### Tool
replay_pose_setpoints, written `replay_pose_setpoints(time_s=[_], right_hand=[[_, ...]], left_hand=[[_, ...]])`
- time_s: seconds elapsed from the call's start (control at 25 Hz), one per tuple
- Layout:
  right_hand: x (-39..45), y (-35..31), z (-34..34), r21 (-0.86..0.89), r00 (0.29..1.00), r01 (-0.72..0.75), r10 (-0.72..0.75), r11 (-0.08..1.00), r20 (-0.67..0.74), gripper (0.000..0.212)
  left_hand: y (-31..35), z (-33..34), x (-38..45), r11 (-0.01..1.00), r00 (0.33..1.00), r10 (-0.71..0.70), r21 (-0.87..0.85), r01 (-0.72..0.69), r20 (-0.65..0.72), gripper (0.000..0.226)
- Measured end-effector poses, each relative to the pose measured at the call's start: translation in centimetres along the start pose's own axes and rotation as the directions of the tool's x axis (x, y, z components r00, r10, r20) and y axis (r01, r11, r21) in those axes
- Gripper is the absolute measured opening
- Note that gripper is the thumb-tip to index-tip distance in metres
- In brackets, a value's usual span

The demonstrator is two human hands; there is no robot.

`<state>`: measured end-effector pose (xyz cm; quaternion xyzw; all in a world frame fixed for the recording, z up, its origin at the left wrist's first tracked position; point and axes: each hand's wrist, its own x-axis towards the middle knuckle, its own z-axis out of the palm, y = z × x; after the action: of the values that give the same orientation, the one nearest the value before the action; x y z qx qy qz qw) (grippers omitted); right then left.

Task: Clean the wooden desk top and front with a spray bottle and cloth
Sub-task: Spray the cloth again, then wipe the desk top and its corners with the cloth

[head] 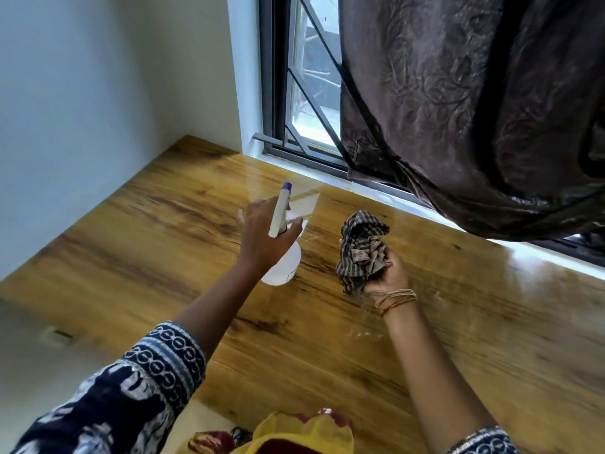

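The wooden desk top (137,244) fills the middle of the view, glossy, with wet streaks near its centre. My left hand (262,234) grips a white spray bottle (284,263) by its neck, above the desk; the blue-tipped nozzle points toward the window. To the right, my right hand (391,273) holds a crumpled brown checked cloth (361,247) just above the desk surface. The bottle's lower body shows below my left hand. The desk front is out of sight.
A white wall (82,109) bounds the desk on the left. A barred window (304,93) with a pale sill (409,201) runs along the far edge. A dark patterned curtain (474,109) hangs over the right part of the sill.
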<state>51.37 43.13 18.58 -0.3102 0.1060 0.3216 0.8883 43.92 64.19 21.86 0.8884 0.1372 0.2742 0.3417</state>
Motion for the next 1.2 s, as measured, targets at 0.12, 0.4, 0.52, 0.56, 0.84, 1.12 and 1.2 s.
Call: replay_pose_setpoints(time_s=[0.12,0.4,0.52,0.56,0.84,1.12,1.2], right_hand=[[-0.7,-0.8,-0.8,-0.051,1.000,-0.024,0.024,0.998,0.002,0.089],[-2.3,-2.6,-5.1,-0.740,0.950,0.114,-0.291,0.663,-0.114,0.037],[-3.8,-2.1,-7.9,-0.937,0.906,0.179,-0.321,-0.299,0.275,0.043],[-4.2,-1.6,-8.7,-0.836,0.902,0.206,-0.233,-0.508,0.364,0.045],[-12.2,2.7,-11.9,-0.462,0.720,0.628,0.243,-0.626,0.650,0.041],[-2.4,-5.3,-12.8,-0.314,0.622,0.684,0.302,-0.659,0.722,0.039],[4.4,-10.4,-12.4,-0.575,0.784,0.389,-0.069,-0.720,0.616,0.045]], left_hand=[[-0.7,0.6,-1.8,0.998,0.996,-0.062,-0.025,0.061,-0.071,0.078],[2.9,3.1,-9.7,0.971,0.907,-0.203,0.043,0.235,-0.369,0.052],[4.2,4.8,-13.4,0.975,0.948,-0.122,0.142,0.169,-0.294,0.037],[4.6,5.4,-14.6,0.973,0.965,-0.092,0.186,0.140,-0.247,0.032],[4.5,6.1,-20.4,0.907,0.983,-0.181,0.391,0.153,0.035,0.035],[4.1,5.0,-22.8,0.883,0.965,-0.260,0.416,0.218,0.044,0.050],[5.3,5.5,-23.5,0.877,0.954,-0.293,0.414,0.243,0.060,0.052]])
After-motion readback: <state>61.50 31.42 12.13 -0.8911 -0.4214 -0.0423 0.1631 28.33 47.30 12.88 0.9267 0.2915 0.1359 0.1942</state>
